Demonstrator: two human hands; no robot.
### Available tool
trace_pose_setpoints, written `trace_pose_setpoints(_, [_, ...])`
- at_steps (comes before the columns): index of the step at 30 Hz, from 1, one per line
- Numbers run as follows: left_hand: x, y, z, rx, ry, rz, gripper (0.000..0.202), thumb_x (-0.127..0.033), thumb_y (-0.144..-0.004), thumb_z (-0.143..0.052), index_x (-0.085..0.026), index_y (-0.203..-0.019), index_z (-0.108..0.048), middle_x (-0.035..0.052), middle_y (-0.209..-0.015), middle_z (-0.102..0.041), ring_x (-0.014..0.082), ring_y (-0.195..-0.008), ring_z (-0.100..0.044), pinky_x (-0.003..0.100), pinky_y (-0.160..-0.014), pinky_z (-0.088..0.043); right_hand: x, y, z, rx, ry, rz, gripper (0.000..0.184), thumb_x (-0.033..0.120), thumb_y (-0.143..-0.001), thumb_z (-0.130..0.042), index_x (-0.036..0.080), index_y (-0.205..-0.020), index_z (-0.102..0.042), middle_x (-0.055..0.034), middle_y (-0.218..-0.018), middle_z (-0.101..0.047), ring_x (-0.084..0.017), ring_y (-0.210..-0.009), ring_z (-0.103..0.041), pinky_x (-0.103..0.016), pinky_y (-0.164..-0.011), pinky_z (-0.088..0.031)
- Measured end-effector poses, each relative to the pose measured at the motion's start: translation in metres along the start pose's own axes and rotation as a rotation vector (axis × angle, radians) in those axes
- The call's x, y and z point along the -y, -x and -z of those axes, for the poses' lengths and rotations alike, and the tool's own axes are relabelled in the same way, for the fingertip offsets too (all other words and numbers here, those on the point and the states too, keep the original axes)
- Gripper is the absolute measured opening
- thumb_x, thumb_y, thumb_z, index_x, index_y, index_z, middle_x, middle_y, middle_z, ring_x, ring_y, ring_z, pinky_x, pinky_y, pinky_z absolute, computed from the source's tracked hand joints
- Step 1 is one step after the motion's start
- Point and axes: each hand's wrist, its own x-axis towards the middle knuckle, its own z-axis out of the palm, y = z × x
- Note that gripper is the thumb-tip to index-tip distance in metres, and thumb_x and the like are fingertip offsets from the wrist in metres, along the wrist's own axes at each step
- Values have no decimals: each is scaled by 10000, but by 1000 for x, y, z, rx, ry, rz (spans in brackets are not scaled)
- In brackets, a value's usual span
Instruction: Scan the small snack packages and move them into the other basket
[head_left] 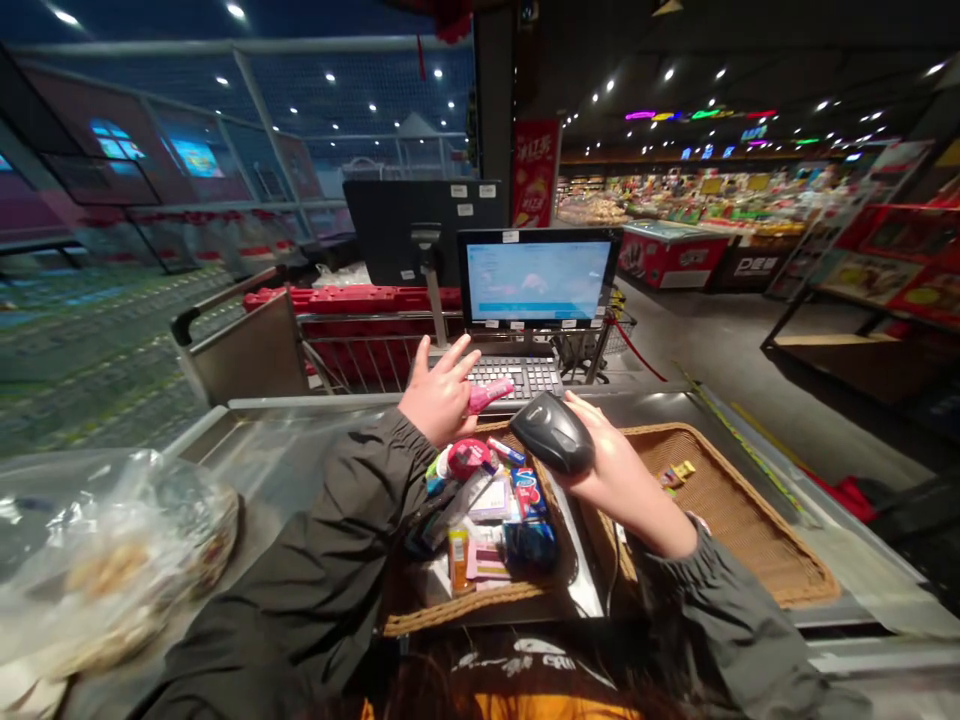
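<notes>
My left hand [441, 392] holds a small pink packet [489, 394] up over a wicker basket [457, 608] full of several small goods. Its upper fingers are spread while the packet sticks out to the right. My right hand [615, 465] grips a black handheld barcode scanner [553, 430], whose head sits just right of the pink packet. Behind both hands are a keyboard [525, 374] and a lit monitor [535, 277].
A second wicker basket [750, 520] at the right holds a few small sweets [677, 472]. A clear plastic bag of food [105, 560] lies at the left on the steel counter [300, 450]. Beyond the counter stand a shopping trolley [360, 350] and shop aisles.
</notes>
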Motion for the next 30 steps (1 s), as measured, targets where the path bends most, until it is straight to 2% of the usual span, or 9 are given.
trace_pose_setpoints(9, [23, 9, -7, 30, 24, 3, 198, -286, -710, -687, -182, -856, -771, 136, -1442, -551, 396, -1446, -328, 716, -1174, -53, 10, -2, -19, 14, -7, -7, 510, 264, -761, -670, 171, -1258, -603, -170, -1313, -640, -391, -1375, -461, -628, -1106, -377])
trace_pose_setpoints(19, [31, 15, -17, 76, 39, 3, 210, -319, -735, -670, -182, -866, -761, 137, -1413, -577, 371, -1445, -333, 705, -1171, -42, 15, 3, -17, 56, 31, -87, 549, 297, -776, -661, 158, -1300, -577, -194, -1366, -602, -387, -1374, -465, -647, -1119, -335])
trace_pose_setpoints(24, [37, 37, -35, 147, 94, 66, 234, -385, -756, -656, -195, -837, -766, 133, -1341, -630, 357, -1409, -390, 693, -1174, -33, 14, 5, -28, 128, 45, -92, 562, 269, -756, -682, 204, -1307, -591, -166, -1397, -580, -404, -1389, -440, -684, -1108, -322])
trace_pose_setpoints(30, [37, 83, -61, 293, 199, 183, 346, -466, -780, -633, -183, -917, -777, 145, -1287, -660, 377, -1369, -435, 693, -1172, -26, 15, 0, -48, 205, -3, -75, 487, 240, -743, -695, 219, -1226, -643, -143, -1362, -608, -392, -1383, -447, -674, -1116, -317])
